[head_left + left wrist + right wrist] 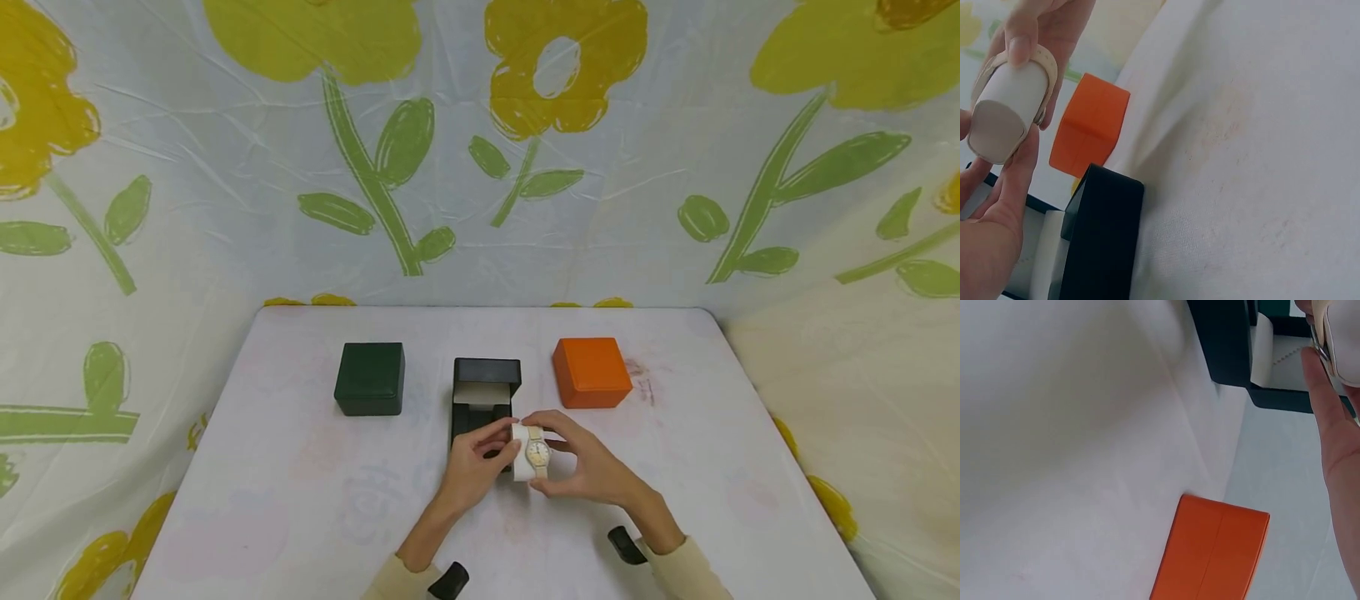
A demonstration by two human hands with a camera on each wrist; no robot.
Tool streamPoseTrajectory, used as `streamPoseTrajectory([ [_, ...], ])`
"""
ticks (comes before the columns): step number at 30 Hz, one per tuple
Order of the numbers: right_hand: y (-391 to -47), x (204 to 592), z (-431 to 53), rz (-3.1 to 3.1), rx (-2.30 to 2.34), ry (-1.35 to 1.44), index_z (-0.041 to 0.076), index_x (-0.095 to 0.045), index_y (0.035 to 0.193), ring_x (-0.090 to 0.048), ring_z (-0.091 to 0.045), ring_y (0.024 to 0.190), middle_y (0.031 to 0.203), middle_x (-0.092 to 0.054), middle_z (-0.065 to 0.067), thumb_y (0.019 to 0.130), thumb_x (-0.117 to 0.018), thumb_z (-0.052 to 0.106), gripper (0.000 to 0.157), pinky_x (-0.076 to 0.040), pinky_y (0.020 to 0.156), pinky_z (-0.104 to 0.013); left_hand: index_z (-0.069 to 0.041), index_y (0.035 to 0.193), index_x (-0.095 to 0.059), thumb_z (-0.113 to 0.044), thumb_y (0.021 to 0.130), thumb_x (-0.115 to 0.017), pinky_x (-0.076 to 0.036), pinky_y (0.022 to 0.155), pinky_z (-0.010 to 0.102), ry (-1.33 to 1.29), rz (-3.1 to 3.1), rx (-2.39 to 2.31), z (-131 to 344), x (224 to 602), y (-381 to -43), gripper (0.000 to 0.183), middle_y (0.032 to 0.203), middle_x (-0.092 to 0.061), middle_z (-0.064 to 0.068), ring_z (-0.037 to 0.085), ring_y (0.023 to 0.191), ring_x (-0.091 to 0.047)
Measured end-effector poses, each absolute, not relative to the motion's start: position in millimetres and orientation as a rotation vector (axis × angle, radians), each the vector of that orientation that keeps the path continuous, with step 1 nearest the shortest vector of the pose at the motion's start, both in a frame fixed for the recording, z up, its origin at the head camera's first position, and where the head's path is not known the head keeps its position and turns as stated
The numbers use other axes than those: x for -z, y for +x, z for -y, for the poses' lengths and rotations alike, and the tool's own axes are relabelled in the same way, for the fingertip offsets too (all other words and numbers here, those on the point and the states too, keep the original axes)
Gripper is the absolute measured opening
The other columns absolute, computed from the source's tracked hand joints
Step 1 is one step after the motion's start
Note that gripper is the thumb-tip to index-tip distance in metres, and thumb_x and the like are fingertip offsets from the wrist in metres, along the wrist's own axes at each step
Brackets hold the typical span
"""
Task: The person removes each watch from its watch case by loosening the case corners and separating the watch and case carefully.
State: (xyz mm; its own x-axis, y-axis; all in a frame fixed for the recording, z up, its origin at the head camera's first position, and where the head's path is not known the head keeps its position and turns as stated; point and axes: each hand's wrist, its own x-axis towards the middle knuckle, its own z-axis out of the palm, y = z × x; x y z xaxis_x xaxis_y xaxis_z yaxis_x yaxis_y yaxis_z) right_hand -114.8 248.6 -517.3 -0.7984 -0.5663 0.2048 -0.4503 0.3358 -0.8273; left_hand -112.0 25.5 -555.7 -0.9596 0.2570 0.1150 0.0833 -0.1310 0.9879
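Black box point(487, 370) partly behind left hand point(471, 472)

Even, diffuse light in here; faint shadow on the tabletop point(315, 500) below the right hand point(588, 467). Wrist views are greyer and softer, right one broadly shaded.

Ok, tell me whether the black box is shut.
No, the black box stands open in the head view, its inside showing.

No readable text: markings on watch dial point(537, 452) too small, faint tabletop marks point(373, 502) illegible.
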Motion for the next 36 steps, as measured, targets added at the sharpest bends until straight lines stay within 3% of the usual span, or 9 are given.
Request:
streamPoseTrajectory([
  [16,-115.4,516.8,-255.1,-2.49,1.478,-0.888,0.02,-0.055,0.133,-0.058,-0.017,0.119,0.131,-0.058,0.002,0.074,-0.096,0.029,0.073,-0.057,0.094,-0.047,-0.002,0.127,-0.071,-0.008,0.094,-0.075,-0.057,0.091,0.032,0.353,-2.022,-2.248,-34.9,555.2,-107.7,0.034,0.107,-0.072,0.015,0.025,0.099,-0.069],
  [25,-113.5,519.1,-256.1,-2.422,1.48,-0.92,0.015,-0.051,0.148,-0.054,-0.019,0.131,0.148,-0.053,-0.006,0.072,-0.096,0.022,0.089,-0.056,0.096,-0.047,0.0,0.131,-0.068,-0.008,0.096,-0.074,-0.057,0.084,0.022,0.356,-1.961,-2.263,-30.5,557.6,-109.7,0.037,0.11,-0.072,0.017,0.025,0.102,-0.069],
  [32,-115.9,524.6,-255.1,-2.424,1.508,-0.927,0.014,-0.054,0.141,-0.058,-0.019,0.123,0.138,-0.059,-0.006,0.069,-0.098,0.022,0.086,-0.057,0.095,-0.043,-0.001,0.132,-0.068,-0.011,0.097,-0.073,-0.056,0.089,0.027,0.373,-1.955,-2.226,-27.9,554.9,-109.2,0.037,0.111,-0.072,0.017,0.026,0.105,-0.068],
  [36,-116.1,522.3,-253.5,-2.433,1.515,-0.906,0.017,-0.054,0.14,-0.059,-0.018,0.121,0.136,-0.059,-0.003,0.069,-0.098,0.025,0.084,-0.057,0.095,-0.04,-0.001,0.132,-0.068,-0.01,0.096,-0.074,-0.056,0.087,0.025,0.336,-1.952,-2.236,-28.9,552.6,-108.5,0.037,0.111,-0.071,0.018,0.028,0.105,-0.068],
])
